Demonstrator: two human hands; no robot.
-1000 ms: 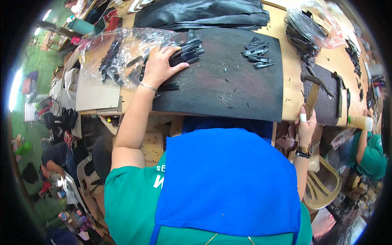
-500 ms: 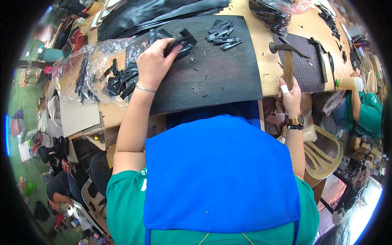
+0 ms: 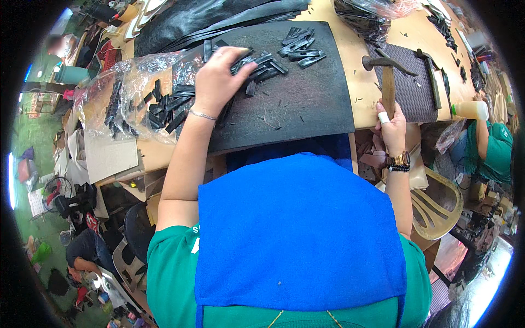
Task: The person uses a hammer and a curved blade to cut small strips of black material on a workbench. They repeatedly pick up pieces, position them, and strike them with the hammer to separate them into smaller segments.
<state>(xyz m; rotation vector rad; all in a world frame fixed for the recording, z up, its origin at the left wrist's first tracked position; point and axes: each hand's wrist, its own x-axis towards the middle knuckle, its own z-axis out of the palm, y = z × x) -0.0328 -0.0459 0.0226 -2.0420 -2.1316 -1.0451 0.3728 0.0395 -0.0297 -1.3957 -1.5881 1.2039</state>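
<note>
My left hand (image 3: 220, 79) is over the dark work mat (image 3: 295, 104), thumb and fingertips apart. Right beside those fingertips lies a loose pile of black strips (image 3: 268, 66); part of the pile is hidden behind the hand. My right hand (image 3: 392, 128), with a white wrap on one finger, grips the wooden handle of a hammer (image 3: 388, 87). Its dark metal head points away from me, above a textured dark pad. A second group of black folded pieces (image 3: 303, 48) lies at the mat's far right.
Black sheets (image 3: 219, 24) are stacked along the far edge. Clear plastic (image 3: 134, 82) and more black strips (image 3: 169, 106) lie left of the mat. A dark metal bar (image 3: 429, 76) rests on the textured pad (image 3: 407, 98). A bottle (image 3: 471, 110) and another person (image 3: 495, 153) are at right.
The black pieces that were in my left hand now lie spread on the mat, and its fingers have parted. My right hand still holds the hammer in about the same place.
</note>
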